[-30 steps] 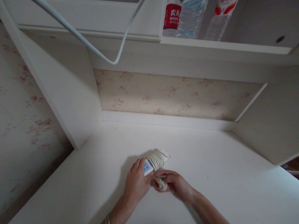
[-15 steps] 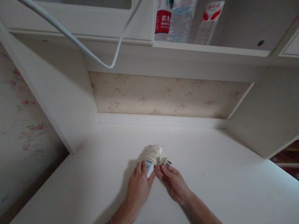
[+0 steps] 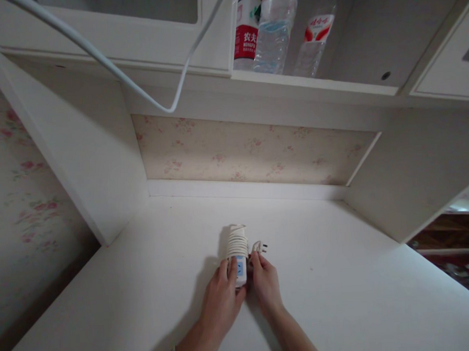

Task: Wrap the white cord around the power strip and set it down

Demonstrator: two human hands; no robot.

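A white power strip (image 3: 242,278) with a blue socket face is at the middle of the white desk, its far end wrapped in several turns of its own cream cord (image 3: 237,244). My left hand (image 3: 222,294) grips the near end of the strip, fingers over its left side and thumb at its near edge. Just right of the strip, my right hand (image 3: 265,278) pinches the cord close behind the plug (image 3: 259,246). The plug's dark prongs point right. Part of the strip's underside and the cord between the fingers are hidden.
The white desk top (image 3: 320,234) spreads around my hands, with side panels left and right. Overhead, plastic bottles (image 3: 276,32) stand on an open shelf (image 3: 312,85). A pale bent rod or cable (image 3: 135,89) hangs across the upper left. Floral wallpaper (image 3: 233,149) covers the back.
The power strip has turned more upright in view, pointing straight away from me. My right hand has turned, fingers now pointing forward, with the plug still beside the strip. The view has shifted slightly.
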